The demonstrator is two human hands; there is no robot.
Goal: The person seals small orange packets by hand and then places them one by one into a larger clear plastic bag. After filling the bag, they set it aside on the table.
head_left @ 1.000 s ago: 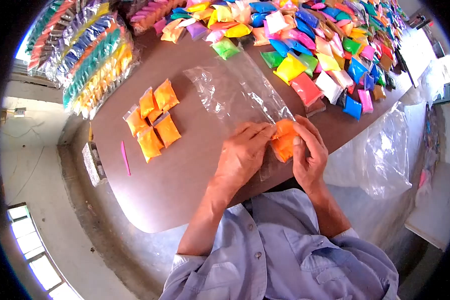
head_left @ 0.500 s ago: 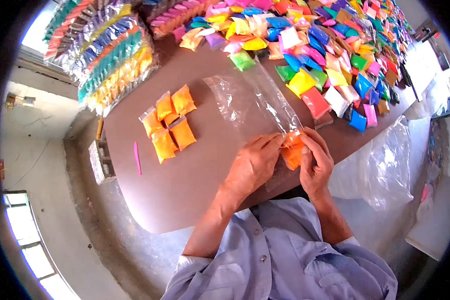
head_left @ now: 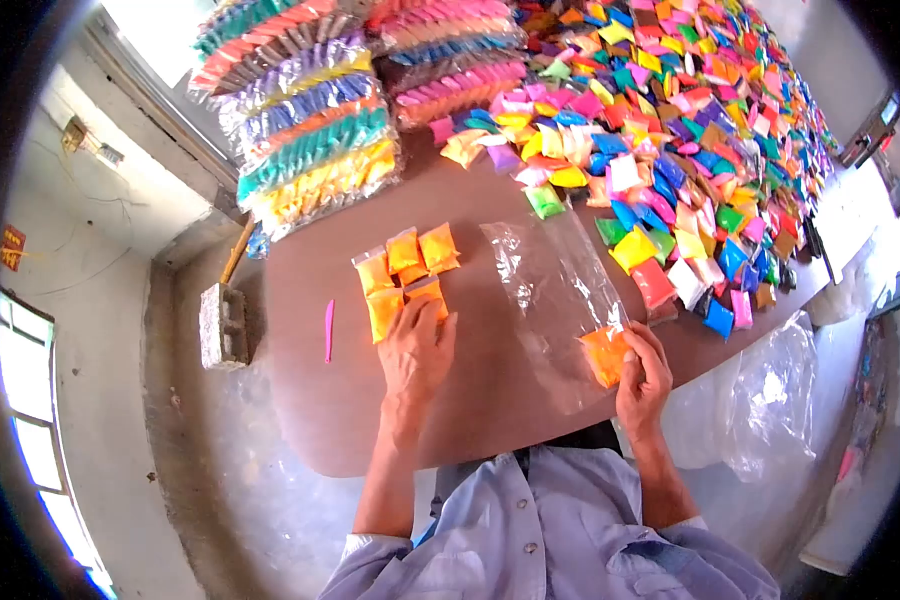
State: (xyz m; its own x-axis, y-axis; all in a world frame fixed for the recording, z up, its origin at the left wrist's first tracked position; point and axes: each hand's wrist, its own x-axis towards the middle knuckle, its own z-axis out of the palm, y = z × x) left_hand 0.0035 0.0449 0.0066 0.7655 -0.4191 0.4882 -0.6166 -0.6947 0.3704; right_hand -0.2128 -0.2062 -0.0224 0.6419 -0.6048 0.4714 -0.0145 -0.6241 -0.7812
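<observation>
Several small orange packets lie grouped on the brown table, left of centre. My left hand rests over the lower right packet of that group, its fingertips touching it; whether they grip it is unclear. My right hand pinches the edge of another orange packet near the table's front edge. That packet lies at the near end of a long clear plastic sleeve. A second clear plastic piece lies flat to its left.
A pink stick lies left of the orange group. Bundled rows of coloured packets stand at the back left. A large heap of coloured packets covers the back right. Clear plastic hangs beyond the right edge.
My left hand has moved left from the sleeve to the orange group. My right hand stays at the packet by the sleeve. The view has shifted, so the table appears lower and further right.
</observation>
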